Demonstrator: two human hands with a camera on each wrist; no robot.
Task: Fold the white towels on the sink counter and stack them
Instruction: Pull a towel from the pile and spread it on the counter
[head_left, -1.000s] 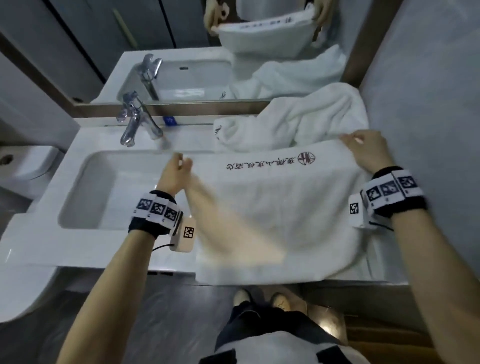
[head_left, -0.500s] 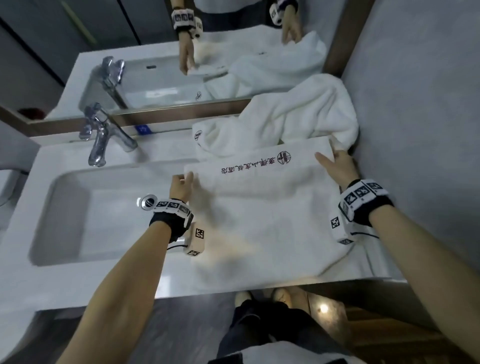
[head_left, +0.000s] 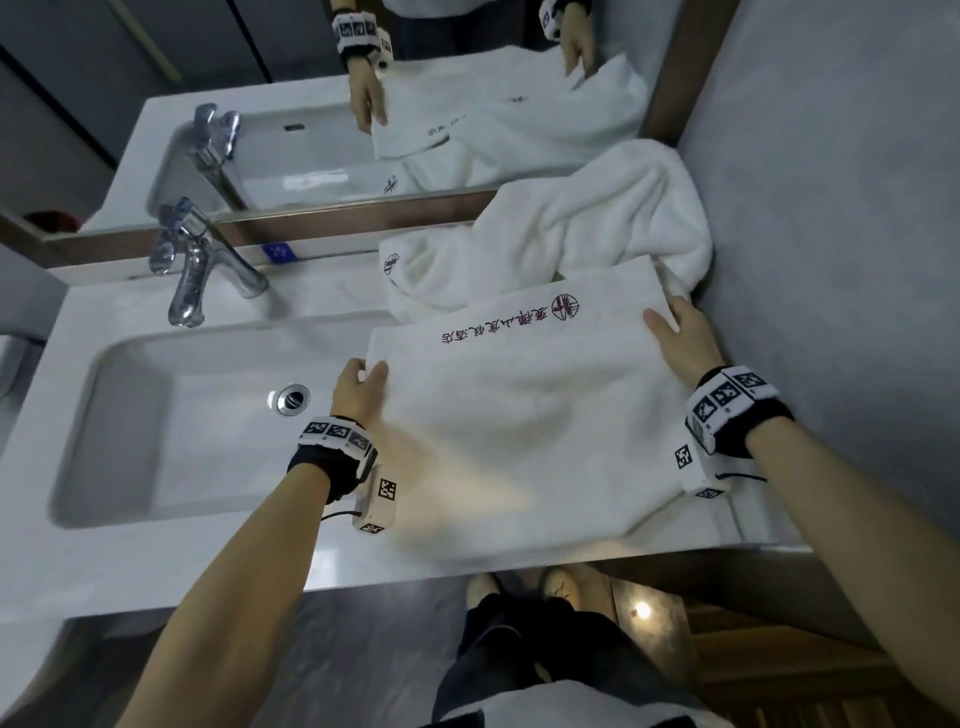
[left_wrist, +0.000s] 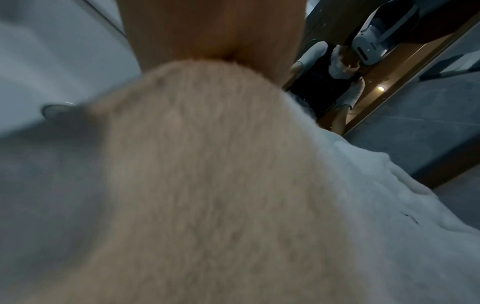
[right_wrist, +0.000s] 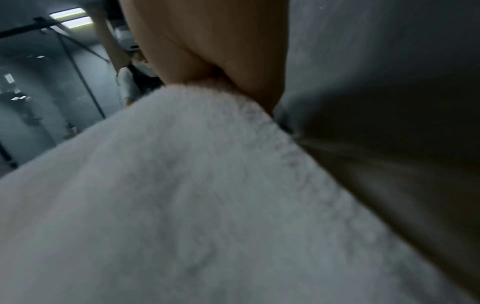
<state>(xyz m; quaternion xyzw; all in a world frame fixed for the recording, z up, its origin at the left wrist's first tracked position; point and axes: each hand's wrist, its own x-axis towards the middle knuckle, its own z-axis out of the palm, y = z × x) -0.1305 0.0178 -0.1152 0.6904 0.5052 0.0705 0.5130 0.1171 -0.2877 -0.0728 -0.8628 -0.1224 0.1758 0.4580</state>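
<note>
A white towel (head_left: 519, 415) with a dark printed logo and lettering lies flat on the sink counter (head_left: 156, 561), right of the basin. My left hand (head_left: 371, 371) pinches its far left corner. My right hand (head_left: 665, 317) holds its far right corner, thumb on top. In the left wrist view the towel (left_wrist: 207, 185) runs up into my left hand (left_wrist: 207, 30); in the right wrist view the towel (right_wrist: 182, 205) runs into my right hand (right_wrist: 213, 41). A crumpled pile of white towels (head_left: 571, 234) sits just behind, against the mirror.
The sink basin (head_left: 156, 441) with its drain (head_left: 289, 399) lies to the left, a chrome faucet (head_left: 202, 265) behind it. The mirror (head_left: 363, 104) backs the counter. A grey wall (head_left: 831, 260) stands close on the right.
The towel hung over the counter's front edge a second ago; both hands have drawn it toward the mirror and lowered it, so it now lies flat on the counter.
</note>
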